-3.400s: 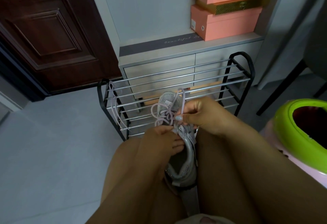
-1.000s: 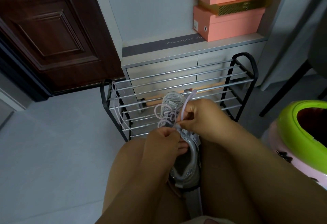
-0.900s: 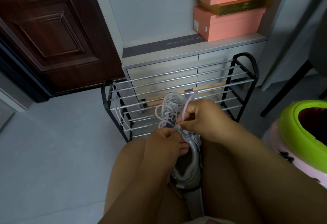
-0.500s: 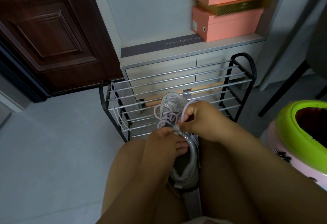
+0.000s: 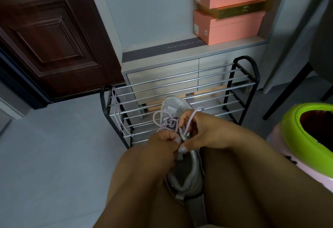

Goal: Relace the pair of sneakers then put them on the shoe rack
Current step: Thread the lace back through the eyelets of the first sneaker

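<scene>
The grey sneaker (image 5: 187, 170) lies between the person's knees, toe pointing toward twelve o'clock at the shoe rack (image 5: 180, 90), and the step in hand looks like threading the lavender lace (image 5: 163, 117) through an upper eyelet. The right hand (image 5: 203, 134) pinches a strand of that lace between thumb and fingers; the left hand (image 5: 162, 143), at about nine o'clock of the right, has its fingers curled in at the eyelet row, apparently gripping the shoe's edge or the lace tip (which one I cannot tell).

To do this well, I would hold the eyelet edge steady with the left hand, feed the lace tip straight through, then draw the slack loops near the tongue even before moving up a row, so both ends finish level.

A second lavender lace (image 5: 117, 112) hangs from the rack's left post at about ten o'clock of the hands. The other sneaker of the pair is nowhere in view. The hands cover the eyelets, so how many rows are laced is hard to judge. The heel is partly hidden by the legs, and the green-rimmed bin (image 5: 306, 137) at three o'clock is cut off by the frame.
</scene>
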